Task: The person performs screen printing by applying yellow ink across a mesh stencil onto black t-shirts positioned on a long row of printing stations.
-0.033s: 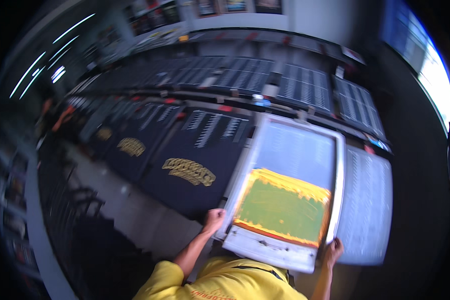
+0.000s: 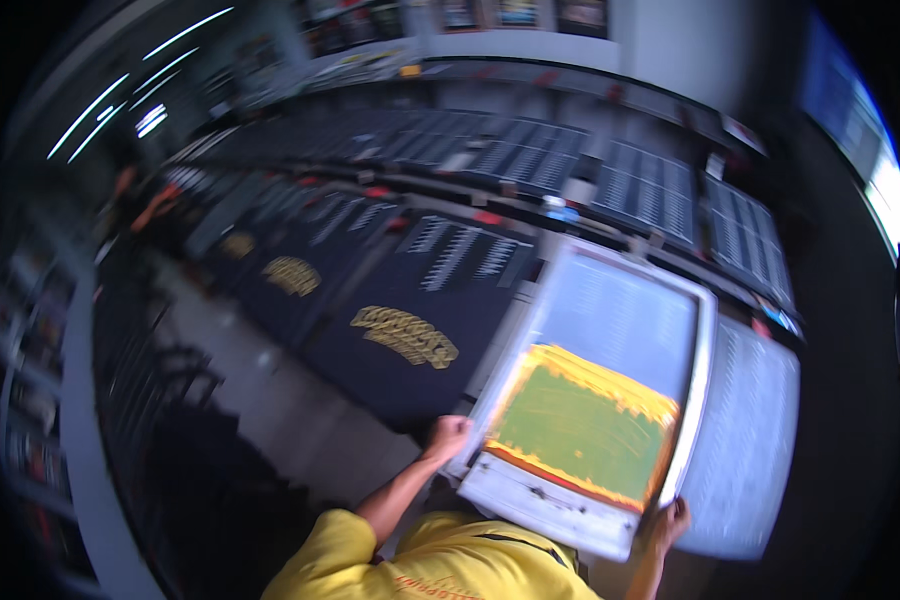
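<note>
A silk-screen printing frame [image 2: 560, 512] with a pale rim lies in front of me, tilted a little in the view. My left hand [image 2: 450, 437] is closed around its left edge near the lower corner. At the lower right corner, my right hand [image 2: 674, 522] grips the opposite edge. Inside the frame, the near part of the mesh is a green rectangle [image 2: 580, 425], with thick yellow-orange ink [image 2: 605, 375] along its far and near sides. Farther up, the mesh is bluish and see-through. Motion blur softens both hands' fingers.
To the left, black printing boards carry yellow arched prints, the closest print [image 2: 405, 336] being largest. A pale board [image 2: 740, 450] stands right of the frame. Behind runs another row of dark boards [image 2: 645, 190] with white marks. Another person's arm [image 2: 155, 207] shows far left, beyond the aisle floor [image 2: 270, 375].
The whole view has swung slightly, so the surroundings sit farther right and lower. Both hands keep hold of the screen frame.
</note>
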`<state>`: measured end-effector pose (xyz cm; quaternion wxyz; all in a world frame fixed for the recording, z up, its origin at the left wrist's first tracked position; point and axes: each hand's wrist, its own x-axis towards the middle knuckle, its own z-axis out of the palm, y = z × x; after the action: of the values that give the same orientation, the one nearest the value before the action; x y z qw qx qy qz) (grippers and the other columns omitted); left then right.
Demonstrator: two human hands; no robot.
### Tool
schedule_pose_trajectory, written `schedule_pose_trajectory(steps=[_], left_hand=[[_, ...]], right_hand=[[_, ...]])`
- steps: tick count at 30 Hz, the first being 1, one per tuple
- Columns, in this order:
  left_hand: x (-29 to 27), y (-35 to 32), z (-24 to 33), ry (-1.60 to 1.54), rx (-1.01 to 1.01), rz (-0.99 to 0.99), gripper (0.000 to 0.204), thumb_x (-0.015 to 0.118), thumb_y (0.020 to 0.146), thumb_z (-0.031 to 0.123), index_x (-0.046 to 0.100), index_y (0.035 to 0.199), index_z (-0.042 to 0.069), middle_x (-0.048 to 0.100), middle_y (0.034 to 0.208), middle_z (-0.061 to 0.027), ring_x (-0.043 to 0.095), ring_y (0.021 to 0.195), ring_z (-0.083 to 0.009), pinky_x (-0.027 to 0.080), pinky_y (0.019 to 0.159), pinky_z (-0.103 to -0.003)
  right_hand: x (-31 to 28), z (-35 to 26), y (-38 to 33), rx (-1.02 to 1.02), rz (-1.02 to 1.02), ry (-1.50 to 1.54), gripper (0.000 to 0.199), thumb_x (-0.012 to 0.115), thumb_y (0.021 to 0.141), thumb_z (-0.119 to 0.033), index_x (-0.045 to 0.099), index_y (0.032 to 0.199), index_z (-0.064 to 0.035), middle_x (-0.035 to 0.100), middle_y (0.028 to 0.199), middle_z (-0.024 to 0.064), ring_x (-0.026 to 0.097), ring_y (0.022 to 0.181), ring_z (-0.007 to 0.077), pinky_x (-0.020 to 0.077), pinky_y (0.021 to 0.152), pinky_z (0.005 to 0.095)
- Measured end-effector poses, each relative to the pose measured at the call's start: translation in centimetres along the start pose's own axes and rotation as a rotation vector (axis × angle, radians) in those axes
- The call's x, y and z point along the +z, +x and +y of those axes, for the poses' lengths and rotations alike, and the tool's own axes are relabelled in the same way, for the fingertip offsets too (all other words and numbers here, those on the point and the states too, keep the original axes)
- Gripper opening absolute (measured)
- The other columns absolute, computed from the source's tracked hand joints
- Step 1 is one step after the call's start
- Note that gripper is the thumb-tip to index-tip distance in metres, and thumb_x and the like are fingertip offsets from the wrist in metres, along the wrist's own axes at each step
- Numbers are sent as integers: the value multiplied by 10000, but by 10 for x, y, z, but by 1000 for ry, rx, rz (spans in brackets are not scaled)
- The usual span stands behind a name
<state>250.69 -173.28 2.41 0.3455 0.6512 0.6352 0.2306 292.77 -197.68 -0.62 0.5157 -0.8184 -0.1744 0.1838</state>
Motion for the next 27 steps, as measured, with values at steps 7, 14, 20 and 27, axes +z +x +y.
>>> schedule_pose_trajectory(steps=[7, 14, 20, 27], left_hand=[[18, -3, 10, 129, -4, 96, 268, 571, 895, 228, 675, 798, 1, 616, 676, -222, 623, 615, -370, 471, 598, -444], [6, -19, 43, 119, 90, 201, 311, 547, 908, 235, 672, 782, -22, 625, 682, -237, 642, 632, -377, 492, 624, -477], [-13, -13, 57, 125, 109, 64, 296, 542, 930, 271, 645, 967, -4, 663, 884, -220, 650, 826, -367, 505, 735, -447], [-74, -96, 122, -315, 212, -573, 306, 579, 957, 243, 689, 824, -10, 694, 757, -80, 650, 708, -141, 505, 642, -275]], right_hand=[[-7, 192, 78, -623, -389, -1314, 872, 613, 811, -605, 264, 1500, -199, 567, 1218, 178, 508, 1189, 315, 451, 914, 526], [12, 31, 19, -383, -196, -375, 622, 563, 892, -351, 360, 1407, -69, 568, 1211, 207, 544, 1128, 313, 464, 908, 427], [7, -37, -6, -244, -3, -89, 386, 514, 954, -103, 478, 1295, 74, 559, 1242, 208, 572, 1094, 284, 466, 915, 342], [8, -140, -96, -782, -807, -563, 650, 854, 617, -271, 600, 1182, -74, 552, 1184, 151, 506, 1139, 353, 433, 980, 454]])
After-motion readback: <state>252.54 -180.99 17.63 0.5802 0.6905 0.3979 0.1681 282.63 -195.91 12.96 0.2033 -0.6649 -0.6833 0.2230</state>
